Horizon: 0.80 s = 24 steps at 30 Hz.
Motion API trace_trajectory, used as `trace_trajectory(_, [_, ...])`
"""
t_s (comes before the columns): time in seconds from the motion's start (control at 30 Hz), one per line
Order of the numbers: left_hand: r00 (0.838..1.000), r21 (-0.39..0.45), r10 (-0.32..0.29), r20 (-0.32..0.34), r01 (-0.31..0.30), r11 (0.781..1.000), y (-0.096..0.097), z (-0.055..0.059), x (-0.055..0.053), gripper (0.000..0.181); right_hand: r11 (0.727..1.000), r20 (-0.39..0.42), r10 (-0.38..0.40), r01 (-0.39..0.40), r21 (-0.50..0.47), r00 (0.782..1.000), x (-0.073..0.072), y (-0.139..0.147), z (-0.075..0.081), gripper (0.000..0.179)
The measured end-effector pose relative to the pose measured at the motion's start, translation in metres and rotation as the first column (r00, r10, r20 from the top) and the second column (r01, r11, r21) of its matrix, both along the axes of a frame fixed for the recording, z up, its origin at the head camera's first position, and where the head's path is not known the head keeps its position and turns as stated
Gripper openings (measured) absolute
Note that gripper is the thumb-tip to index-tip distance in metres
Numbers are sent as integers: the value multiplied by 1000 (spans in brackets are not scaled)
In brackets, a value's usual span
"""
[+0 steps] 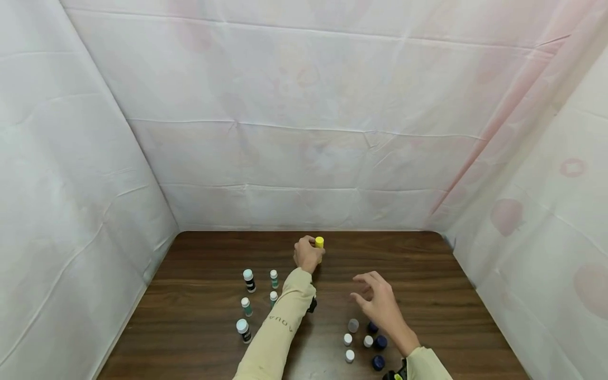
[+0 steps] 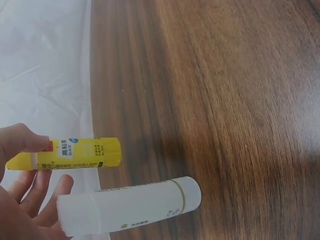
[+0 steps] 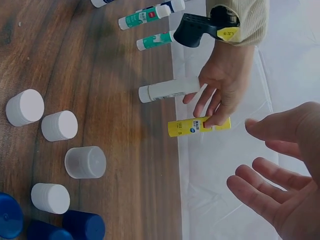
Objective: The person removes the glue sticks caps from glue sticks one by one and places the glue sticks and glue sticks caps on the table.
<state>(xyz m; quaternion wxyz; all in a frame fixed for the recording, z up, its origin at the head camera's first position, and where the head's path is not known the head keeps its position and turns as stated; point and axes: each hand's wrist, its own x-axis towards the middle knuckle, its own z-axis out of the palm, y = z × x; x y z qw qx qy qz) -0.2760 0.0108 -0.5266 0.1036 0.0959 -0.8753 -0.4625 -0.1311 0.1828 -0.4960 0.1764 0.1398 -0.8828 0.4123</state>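
Toward the back of the table my left hand [image 1: 307, 254] pinches a yellow glue stick [image 2: 85, 154] between thumb and fingers. The stick is upright, cap end up; I cannot tell whether its base touches the table. Close beside it stands a white glue stick [image 2: 135, 206], near the lower fingers of the same hand and hidden behind that hand in the head view. My right hand [image 1: 380, 301] is held above the table to the right, thumb and fingers spread and holding nothing. The right wrist view shows a gap between these fingers and the yellow stick.
On the left stand several white-capped glue sticks, some with green labels [image 1: 246, 306], some with dark ones [image 1: 244, 331]. Below the right hand are several white caps [image 1: 348, 339], a translucent cap [image 1: 353, 325] and dark blue caps [image 1: 378, 362]. Fabric walls [image 1: 304, 206] surround the table.
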Motion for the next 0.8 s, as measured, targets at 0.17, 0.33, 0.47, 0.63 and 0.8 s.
trace_trajectory(0.17, [999, 33, -16, -38, 17, 999, 4, 6, 2, 32, 1000, -27, 0, 0, 20, 1000, -3, 3, 6, 37])
trace_trajectory(0.33, [993, 87, -43, -111, 52, 995, 6, 12, 6, 30, 999, -40, -1, 3, 42, 999, -5, 7, 12, 39])
trace_trajectory(0.47, [982, 138, -75, -171, 100, 985, 9, 17, 10, 28, 999, -57, -4, 6, 38, 998, -7, 9, 15, 41])
trace_trajectory(0.63, [971, 182, -94, -219, 135, 974, 9, 19, 13, 29, 1000, -70, -1, 2, 16, 998, -10, 10, 21, 43])
trace_trajectory(0.8, [950, 198, -114, -290, 176, 964, 7, 25, 20, 31, 1000, -81, 7, -8, -9, 997, -10, 10, 29, 42])
